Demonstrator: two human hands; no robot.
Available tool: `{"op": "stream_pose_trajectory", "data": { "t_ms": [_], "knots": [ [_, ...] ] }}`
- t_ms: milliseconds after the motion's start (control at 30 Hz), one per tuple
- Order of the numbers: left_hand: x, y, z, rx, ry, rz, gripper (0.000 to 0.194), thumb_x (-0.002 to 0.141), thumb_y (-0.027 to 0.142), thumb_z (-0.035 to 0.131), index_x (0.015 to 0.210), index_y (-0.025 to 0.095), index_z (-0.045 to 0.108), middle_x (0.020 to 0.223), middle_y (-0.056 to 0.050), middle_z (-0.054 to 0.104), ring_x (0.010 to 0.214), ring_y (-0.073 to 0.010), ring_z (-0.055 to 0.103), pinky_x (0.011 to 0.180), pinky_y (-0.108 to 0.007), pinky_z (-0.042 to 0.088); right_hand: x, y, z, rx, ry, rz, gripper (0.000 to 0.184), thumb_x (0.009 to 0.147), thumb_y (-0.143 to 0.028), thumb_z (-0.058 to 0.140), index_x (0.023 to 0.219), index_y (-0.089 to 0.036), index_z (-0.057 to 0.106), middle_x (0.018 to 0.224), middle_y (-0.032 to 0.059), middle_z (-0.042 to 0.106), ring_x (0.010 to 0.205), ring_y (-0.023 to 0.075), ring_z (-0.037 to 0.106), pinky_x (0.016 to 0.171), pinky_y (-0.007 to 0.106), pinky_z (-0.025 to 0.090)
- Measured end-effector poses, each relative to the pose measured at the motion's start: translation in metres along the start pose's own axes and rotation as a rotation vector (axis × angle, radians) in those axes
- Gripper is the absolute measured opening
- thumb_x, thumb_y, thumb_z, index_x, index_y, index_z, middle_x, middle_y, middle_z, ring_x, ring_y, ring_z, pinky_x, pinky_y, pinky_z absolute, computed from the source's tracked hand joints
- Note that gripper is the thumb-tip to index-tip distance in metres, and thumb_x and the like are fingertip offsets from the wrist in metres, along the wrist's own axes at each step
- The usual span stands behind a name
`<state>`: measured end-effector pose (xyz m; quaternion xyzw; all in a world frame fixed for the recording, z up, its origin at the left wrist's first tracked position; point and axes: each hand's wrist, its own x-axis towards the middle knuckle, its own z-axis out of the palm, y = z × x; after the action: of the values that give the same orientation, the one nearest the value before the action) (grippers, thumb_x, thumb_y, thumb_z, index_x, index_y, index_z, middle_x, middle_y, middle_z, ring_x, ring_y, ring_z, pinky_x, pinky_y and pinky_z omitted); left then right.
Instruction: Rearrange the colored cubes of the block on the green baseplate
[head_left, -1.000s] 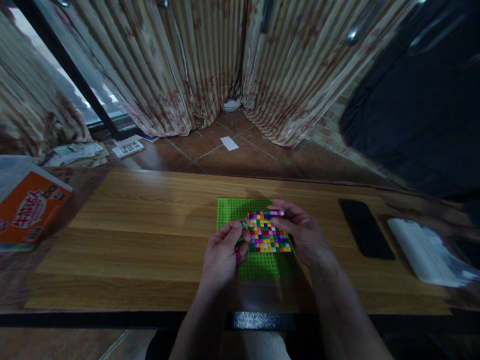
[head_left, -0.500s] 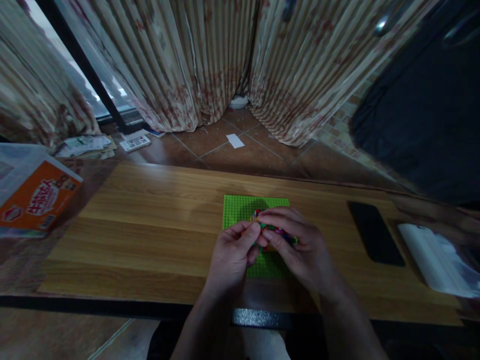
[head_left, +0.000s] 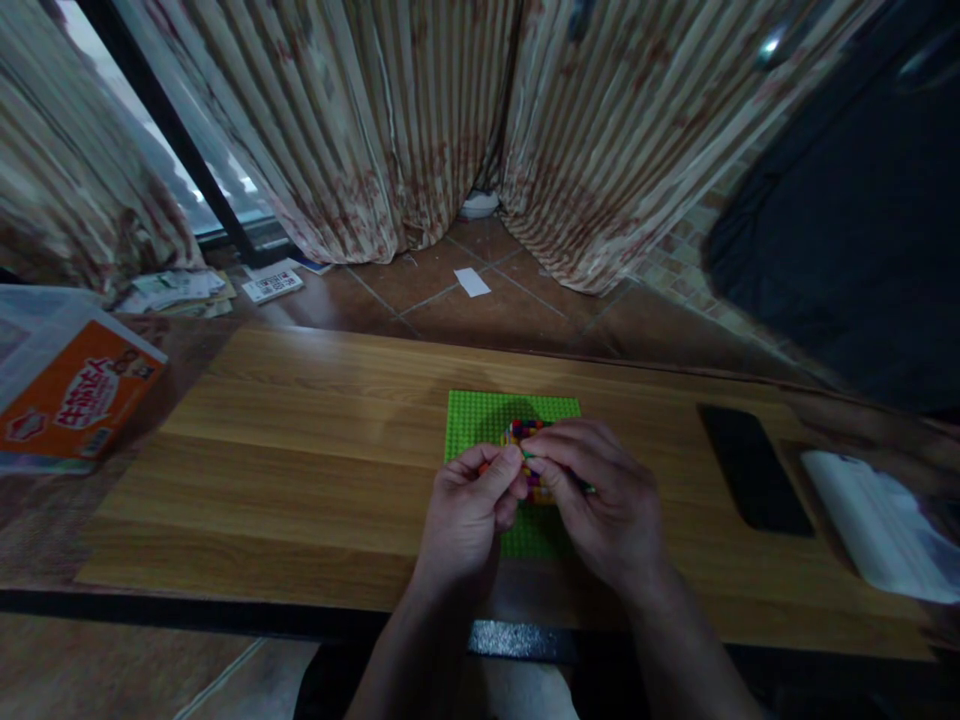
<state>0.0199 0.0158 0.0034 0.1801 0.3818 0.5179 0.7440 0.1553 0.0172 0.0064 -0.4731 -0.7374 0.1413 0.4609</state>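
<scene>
My left hand (head_left: 469, 495) is closed in a pinch over the green studded baseplate (head_left: 480, 415). Facing it, my right hand (head_left: 604, 490) also pinches, and the fingertips of both meet. A small green toy brick (head_left: 527, 455) shows between them. A bit of orange peeks out beside my left fingers, too small to make out. Beneath and behind the fingers, a cluster of multicoloured toy bricks (head_left: 527, 427) stands on the baseplate, partly covered by my right hand.
The baseplate lies on a wooden table (head_left: 300, 450). To the right are a dark flat phone-like slab (head_left: 754, 470) and a white packet (head_left: 874, 515). A clear plastic box (head_left: 45, 310) with an orange label stands at left. Curtains (head_left: 435, 120) hang beyond the table.
My right hand has drawn back slightly to the right and its fingers are more bunched. More of the multicoloured bricks now shows. My left hand stays nearly in place.
</scene>
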Motion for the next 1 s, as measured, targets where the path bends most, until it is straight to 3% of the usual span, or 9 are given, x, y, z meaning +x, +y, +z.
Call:
{"op": "stream_pose_trajectory", "data": {
  "t_ms": [200,333,600,867,1000],
  "knots": [
    [0.000,0.005,0.000,-0.062,0.063,-0.023,0.036,0.062,0.037,0.086,0.066,0.012,0.060,0.054,0.006,0.051,0.038,0.0003,0.027,0.039,-0.018,0.014,-0.004,0.000,-0.004,0.074,0.174,0.156,0.019,0.088,-0.019,0.068,0.098,-0.033,0.075,0.092,0.0007,0.074,0.089,0.0213,0.067,0.082,0.039,0.054],
    [0.002,0.008,-0.004,-0.043,0.083,-0.003,0.037,0.064,0.038,0.085,0.066,0.012,0.059,0.058,0.006,0.051,0.039,0.0008,0.028,0.039,-0.018,0.013,-0.006,0.004,-0.009,0.187,0.244,0.274,0.023,0.087,-0.022,0.070,0.105,-0.036,0.075,0.096,-0.0004,0.074,0.085,0.0190,0.068,0.077,0.035,0.055],
    [0.005,0.004,-0.006,-0.012,0.070,-0.037,0.038,0.062,0.037,0.085,0.061,0.012,0.056,0.057,0.005,0.051,0.038,0.0007,0.029,0.038,-0.017,0.014,-0.004,0.013,-0.016,0.140,0.199,0.252,0.018,0.090,-0.022,0.066,0.102,-0.031,0.076,0.094,0.0003,0.074,0.088,0.0175,0.068,0.076,0.031,0.054],
    [0.004,0.007,-0.007,-0.008,0.104,-0.049,0.037,0.060,0.037,0.085,0.065,0.012,0.058,0.059,0.005,0.052,0.039,0.0006,0.030,0.038,-0.017,0.015,-0.004,0.027,-0.021,0.025,0.255,0.394,0.011,0.086,-0.032,0.070,0.092,-0.024,0.073,0.088,0.0010,0.076,0.082,0.0177,0.070,0.075,0.031,0.055],
    [0.005,0.006,-0.008,0.010,0.090,-0.053,0.037,0.061,0.037,0.084,0.066,0.012,0.058,0.058,0.006,0.052,0.038,0.0007,0.029,0.038,-0.016,0.016,-0.004,0.029,-0.024,-0.041,0.180,0.421,0.015,0.087,-0.037,0.067,0.090,-0.024,0.072,0.089,0.0024,0.076,0.086,0.0202,0.071,0.081,0.035,0.055]
  ]
}}
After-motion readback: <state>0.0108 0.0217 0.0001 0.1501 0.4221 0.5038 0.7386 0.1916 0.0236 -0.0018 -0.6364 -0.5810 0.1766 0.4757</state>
